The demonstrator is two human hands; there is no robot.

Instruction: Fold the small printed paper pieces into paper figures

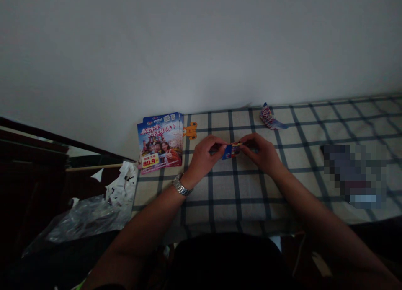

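Between my two hands is a small folded piece of printed paper, blue with coloured print, held just above the checked cloth. My left hand, with a metal watch on its wrist, pinches the paper's left end. The right end sits between the thumb and fingers of my right hand. To the left lies a stack of printed flyers in blue and pink. Beyond my right hand rests a crumpled, folded flyer with similar colours.
A grey-and-white checked cloth covers the table against a pale wall. An orange bear figure shows beside the flyers. A blurred dark object lies at right. Torn white paper and clear plastic are at lower left.
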